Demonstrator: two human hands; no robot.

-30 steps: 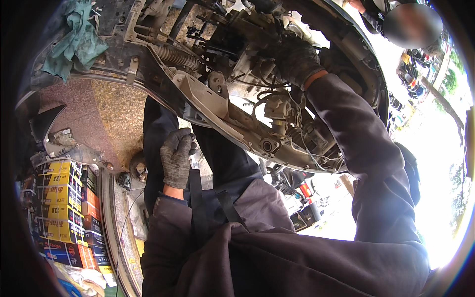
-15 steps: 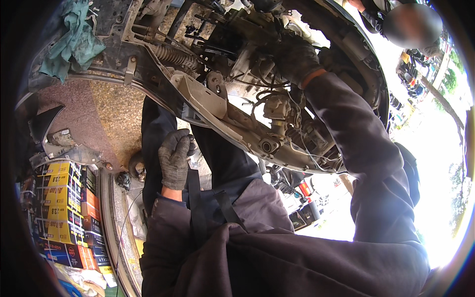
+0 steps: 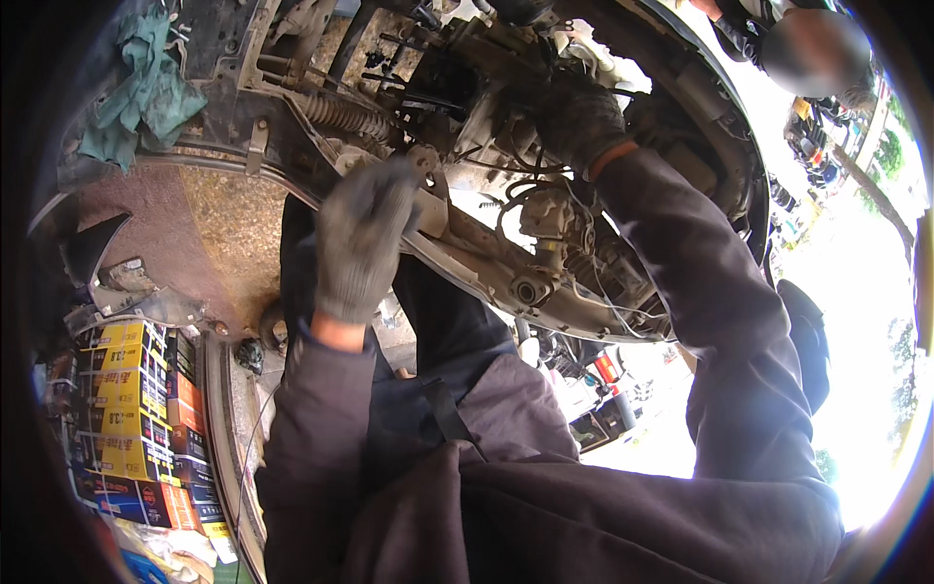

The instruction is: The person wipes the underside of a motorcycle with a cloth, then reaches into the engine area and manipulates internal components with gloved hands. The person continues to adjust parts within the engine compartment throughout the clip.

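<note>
The right hand point(image 3: 579, 117), in a dark knit glove, is buried in the exposed engine bay point(image 3: 457, 88) of a stripped scooter at about 1 o'clock. Its fingers curl around something among the hoses and wires there; what they grip is hidden, so I cannot tell the part. The left hand point(image 3: 360, 238), in a grey glove and blurred, is raised near the middle of the view, just in front of the pale frame rail point(image 3: 486, 263). Its fingers look loosely bent and appear to hold nothing, though the blur makes that uncertain.

To do this well, I judge the left hand should brace on the rail to steady the frame, while the right keeps its grip square and clear of the thin wires point(image 3: 593, 282).

For containers, stacked yellow and orange cartons point(image 3: 126, 389) stand at 8 o'clock, all closed, contents unseen. A teal rag point(image 3: 136, 92) lies draped at 10 o'clock.
</note>
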